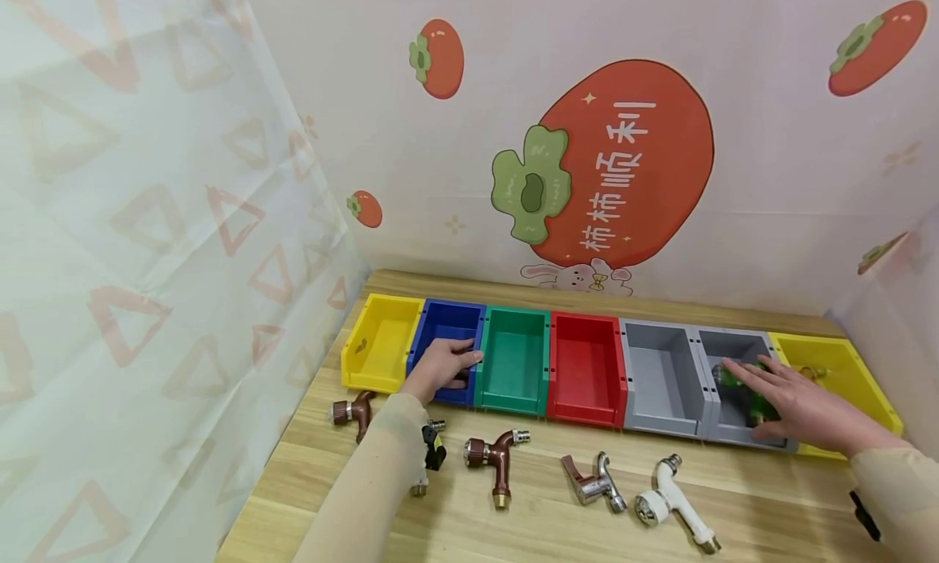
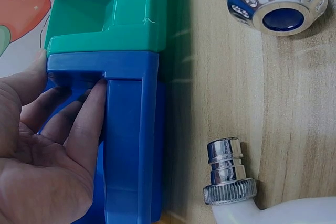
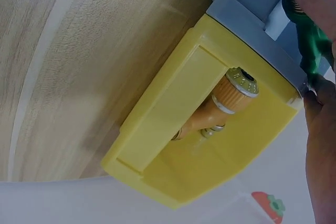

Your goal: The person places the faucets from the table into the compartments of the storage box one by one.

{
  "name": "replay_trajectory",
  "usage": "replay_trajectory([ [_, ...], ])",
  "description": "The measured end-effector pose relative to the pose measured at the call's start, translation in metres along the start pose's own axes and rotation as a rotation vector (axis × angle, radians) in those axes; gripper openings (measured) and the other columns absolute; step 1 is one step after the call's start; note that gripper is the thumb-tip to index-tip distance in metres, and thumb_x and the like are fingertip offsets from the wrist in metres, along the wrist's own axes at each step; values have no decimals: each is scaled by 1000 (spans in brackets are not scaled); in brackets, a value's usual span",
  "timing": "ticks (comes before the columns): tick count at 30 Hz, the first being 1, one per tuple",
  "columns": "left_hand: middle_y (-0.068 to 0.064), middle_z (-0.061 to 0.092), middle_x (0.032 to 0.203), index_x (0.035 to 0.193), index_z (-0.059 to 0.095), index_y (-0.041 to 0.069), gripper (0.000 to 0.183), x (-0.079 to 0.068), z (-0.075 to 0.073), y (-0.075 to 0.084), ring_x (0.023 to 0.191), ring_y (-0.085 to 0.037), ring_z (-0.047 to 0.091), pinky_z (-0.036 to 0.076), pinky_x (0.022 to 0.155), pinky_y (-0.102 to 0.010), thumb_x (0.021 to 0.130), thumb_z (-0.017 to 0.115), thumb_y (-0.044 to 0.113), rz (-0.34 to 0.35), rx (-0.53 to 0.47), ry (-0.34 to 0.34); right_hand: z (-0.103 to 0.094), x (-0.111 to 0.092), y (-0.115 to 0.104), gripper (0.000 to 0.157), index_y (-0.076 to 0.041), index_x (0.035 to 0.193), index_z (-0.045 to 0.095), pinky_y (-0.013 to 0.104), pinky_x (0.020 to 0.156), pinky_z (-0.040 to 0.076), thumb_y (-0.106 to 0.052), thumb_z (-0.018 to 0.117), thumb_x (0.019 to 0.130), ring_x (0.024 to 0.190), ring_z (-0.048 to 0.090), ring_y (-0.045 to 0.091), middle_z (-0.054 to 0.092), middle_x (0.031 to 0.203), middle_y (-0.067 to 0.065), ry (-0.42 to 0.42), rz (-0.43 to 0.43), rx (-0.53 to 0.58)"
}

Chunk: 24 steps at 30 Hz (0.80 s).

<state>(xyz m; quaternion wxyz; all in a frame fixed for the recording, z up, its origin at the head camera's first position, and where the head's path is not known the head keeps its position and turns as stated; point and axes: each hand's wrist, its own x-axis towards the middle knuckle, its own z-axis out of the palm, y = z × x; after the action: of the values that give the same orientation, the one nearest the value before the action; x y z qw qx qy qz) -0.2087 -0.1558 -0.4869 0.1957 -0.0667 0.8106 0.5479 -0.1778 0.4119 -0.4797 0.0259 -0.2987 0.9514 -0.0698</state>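
My left hand (image 1: 443, 367) is at the blue bin (image 2: 126, 156). Its fingers reach inside while the thumb lies at the wall beside the green bin (image 1: 512, 359), gripping that wall. Over the second grey bin (image 1: 734, 343) is my right hand (image 1: 807, 404). A green faucet (image 3: 312, 43) sits between its thumb and fingers, which touch it from both sides; the hand hides much of the faucet. Beside it, the right-hand yellow bin (image 3: 157, 114) contains a wood-coloured faucet (image 3: 218, 106).
Left of the blue bin is another yellow bin (image 1: 385, 335); a red bin (image 1: 587, 359) and a grey bin (image 1: 660, 367) stand mid-row. In front lie brown faucets (image 1: 500, 465), a chrome faucet (image 1: 597, 486), a white faucet (image 1: 671, 498). Printed walls rise behind and left.
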Motion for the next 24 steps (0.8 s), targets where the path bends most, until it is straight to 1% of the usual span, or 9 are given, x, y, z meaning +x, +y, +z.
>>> replay_trajectory([
  [2,-12,60,144,154,49,16,58,0,0,0,117,-28,66,59,94,-47,101,66,34,1,-2,0,2,-1,1,119,-23,164,25,77,106,31,-34,93,67,128,44,60,54,143,31,5,3,14],
  [4,-12,59,145,154,49,16,58,0,0,-1,118,-28,66,58,94,-47,101,66,34,0,-5,0,4,-2,1,119,-23,165,23,73,116,17,-34,92,68,130,44,59,53,144,32,12,3,22],
  [7,-12,59,145,154,49,16,58,1,0,-1,118,-28,66,58,95,-47,101,66,34,-1,-7,1,6,-6,2,117,-23,165,21,64,123,3,-35,90,71,133,42,57,52,144,33,38,-9,11],
  [11,-12,60,144,154,49,17,58,1,0,-1,116,-27,66,58,94,-47,101,66,35,0,-4,3,9,-13,3,113,-20,164,26,52,126,-3,-34,90,72,141,38,51,56,140,32,103,-41,-35],
  [14,-11,60,143,153,49,17,59,1,0,-2,115,-27,67,59,94,-47,100,67,36,0,-3,4,11,-19,2,113,-20,163,28,40,125,-10,-34,91,71,150,28,42,59,136,31,149,-62,-72],
  [15,-11,60,144,153,49,17,59,1,0,-2,115,-27,67,59,94,-47,100,67,36,0,-3,3,11,-20,2,113,-20,163,28,36,124,-12,-33,91,71,154,23,38,60,136,31,162,-66,-74],
  [19,-11,60,144,153,50,17,60,2,-1,-2,115,-27,67,59,93,-46,100,67,36,0,-2,3,11,-27,-3,114,-21,164,27,32,123,-13,-32,91,71,157,2,16,60,138,28,183,-78,-91],
  [21,-11,60,144,153,50,17,60,2,0,-2,116,-27,67,59,93,-46,100,67,36,-1,-2,2,10,-30,-7,113,-20,164,27,30,123,-13,-30,91,71,155,-4,7,54,147,24,189,-83,-94],
  [24,-12,60,143,153,49,16,59,2,0,-2,116,-27,67,59,93,-46,100,67,35,0,-5,0,9,-34,-13,115,-18,164,26,30,123,-14,-29,91,70,154,-7,4,30,166,8,204,-105,-104],
])
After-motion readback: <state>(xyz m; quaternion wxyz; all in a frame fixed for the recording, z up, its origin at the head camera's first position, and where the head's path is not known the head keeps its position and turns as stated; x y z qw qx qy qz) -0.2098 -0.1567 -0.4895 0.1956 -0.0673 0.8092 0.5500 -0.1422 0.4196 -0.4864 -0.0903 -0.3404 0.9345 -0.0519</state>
